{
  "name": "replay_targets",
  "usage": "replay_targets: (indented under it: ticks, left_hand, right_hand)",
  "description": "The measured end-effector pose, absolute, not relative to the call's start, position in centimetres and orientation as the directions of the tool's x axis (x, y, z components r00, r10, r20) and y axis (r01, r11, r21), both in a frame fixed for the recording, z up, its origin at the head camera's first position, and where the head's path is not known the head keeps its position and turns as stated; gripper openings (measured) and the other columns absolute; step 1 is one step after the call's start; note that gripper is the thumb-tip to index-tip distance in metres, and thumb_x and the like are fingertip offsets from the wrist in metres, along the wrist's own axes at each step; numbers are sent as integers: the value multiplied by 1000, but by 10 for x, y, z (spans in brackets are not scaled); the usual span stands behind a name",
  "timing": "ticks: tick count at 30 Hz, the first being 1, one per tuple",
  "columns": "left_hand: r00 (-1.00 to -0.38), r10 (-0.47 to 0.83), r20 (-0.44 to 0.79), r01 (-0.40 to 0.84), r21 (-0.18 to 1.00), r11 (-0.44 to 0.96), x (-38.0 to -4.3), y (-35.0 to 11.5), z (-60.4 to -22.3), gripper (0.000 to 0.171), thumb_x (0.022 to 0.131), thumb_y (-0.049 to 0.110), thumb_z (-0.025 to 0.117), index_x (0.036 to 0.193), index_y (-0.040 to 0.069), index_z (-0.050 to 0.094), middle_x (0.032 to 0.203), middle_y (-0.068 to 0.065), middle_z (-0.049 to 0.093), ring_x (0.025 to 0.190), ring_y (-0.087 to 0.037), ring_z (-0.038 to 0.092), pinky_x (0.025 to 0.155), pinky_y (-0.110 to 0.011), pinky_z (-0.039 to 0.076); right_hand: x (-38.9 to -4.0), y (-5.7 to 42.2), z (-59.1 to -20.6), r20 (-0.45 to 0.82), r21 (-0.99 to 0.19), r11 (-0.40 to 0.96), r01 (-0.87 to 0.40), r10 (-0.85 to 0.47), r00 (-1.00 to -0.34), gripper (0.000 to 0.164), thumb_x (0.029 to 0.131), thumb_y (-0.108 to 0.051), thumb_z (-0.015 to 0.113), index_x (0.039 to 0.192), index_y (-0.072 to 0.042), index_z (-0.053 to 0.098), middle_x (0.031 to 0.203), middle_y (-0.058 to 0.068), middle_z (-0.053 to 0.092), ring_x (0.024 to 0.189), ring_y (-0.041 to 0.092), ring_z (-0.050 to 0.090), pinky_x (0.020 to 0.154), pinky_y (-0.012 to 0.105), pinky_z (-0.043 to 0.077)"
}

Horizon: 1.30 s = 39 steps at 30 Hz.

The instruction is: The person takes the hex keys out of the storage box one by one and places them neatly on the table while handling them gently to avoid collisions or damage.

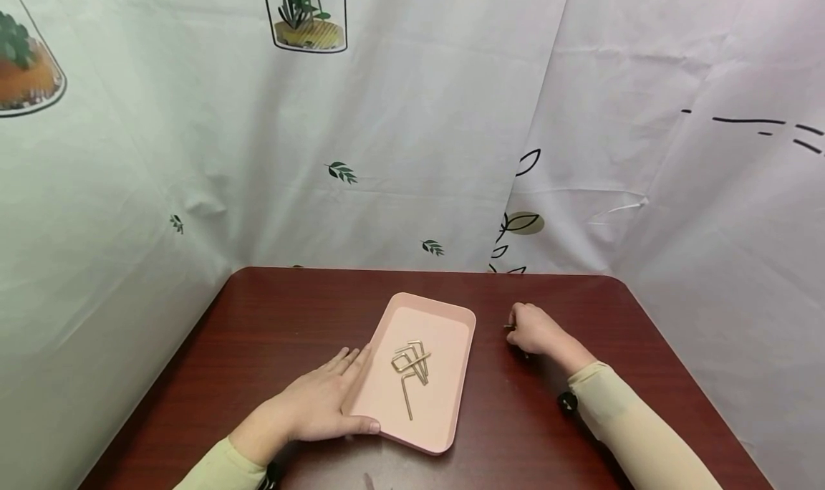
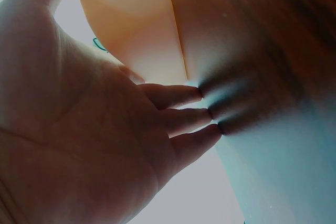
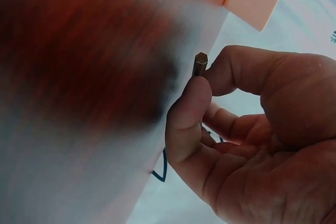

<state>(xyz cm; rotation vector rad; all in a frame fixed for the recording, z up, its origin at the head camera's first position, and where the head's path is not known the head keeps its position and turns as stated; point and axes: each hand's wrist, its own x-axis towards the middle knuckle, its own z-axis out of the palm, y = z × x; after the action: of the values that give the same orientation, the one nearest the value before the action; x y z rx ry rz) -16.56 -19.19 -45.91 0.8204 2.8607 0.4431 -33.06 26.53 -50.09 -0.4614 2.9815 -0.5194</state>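
Note:
A pink rectangular tray (image 1: 445, 418) lies on the table, with several brass-coloured hex keys (image 1: 407, 397) in a loose heap on its floor. My left hand (image 1: 316, 402) rests against the tray's left side, fingers straight and thumb along the near edge. From below, the left wrist view shows that palm (image 2: 84, 119) with its fingertips down on the table. To the right of the tray, my right hand (image 1: 536, 330) pinches a hex key (image 3: 200, 62) between thumb and forefinger. Its six-sided end pokes out past the fingertips; the rest is mostly hidden by the hand.
The dark red wooden table (image 1: 309, 304) has rounded far corners. White cloth (image 1: 412, 117) with printed plants hangs behind it and along both sides. A dark round thing (image 1: 567, 402) sits at the right wrist.

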Motion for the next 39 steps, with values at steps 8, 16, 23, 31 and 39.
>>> replay_targets:
  ticks: [8, 16, 23, 31, 39]
  left_hand:
    - [-845, 533, -49, 495, 309, 812, -167, -192, -460, 129, 91, 86, 67, 176, 0, 22, 175, -28, 35, 162, -52, 32, 128, -63, 37]
    - [-845, 531, -53, 489, 325, 810, -165, -191, -457, 128, 91, 85, 68, 176, 1, 23, 175, -27, 37, 162, -52, 33, 126, -64, 39]
    - [-852, 520, -57, 476, 329, 816, -163, -191, -459, 128, 90, 85, 69, 177, 3, 24, 174, -28, 38, 162, -51, 33, 126, -63, 40]
    - [-849, 526, -52, 485, 322, 813, -162, -192, -457, 128, 91, 85, 69, 176, 1, 23, 173, -29, 38, 162, -51, 34, 125, -64, 41]
    - [-850, 524, -56, 483, 317, 816, -164, -192, -459, 129, 90, 86, 68, 177, 3, 22, 175, -26, 37, 163, -50, 33, 126, -63, 39]
  right_hand:
    - [-335, 266, -502, -24, -339, 899, -277, -302, -953, 18, 84, -8, 77, 98, -5, 66, 87, 10, 65, 72, 23, 63, 71, 39, 56]
    - [-345, 274, -519, -42, -316, 908, -274, -302, -952, 21, 87, -12, 81, 101, -6, 66, 88, 8, 67, 72, 22, 64, 72, 41, 57]
    - [-349, 277, -530, -29, -307, 907, -289, -313, -949, 20, 84, -11, 81, 98, -8, 67, 89, 5, 67, 75, 20, 64, 74, 41, 58]
    - [-364, 286, -545, -23, -281, 911, -301, -320, -947, 21, 81, -14, 83, 96, -12, 68, 87, 1, 66, 79, 18, 63, 76, 40, 59]
    - [-366, 288, -547, -27, -271, 916, -296, -315, -949, 19, 81, -12, 80, 96, -10, 68, 88, 1, 66, 77, 18, 62, 75, 40, 59]
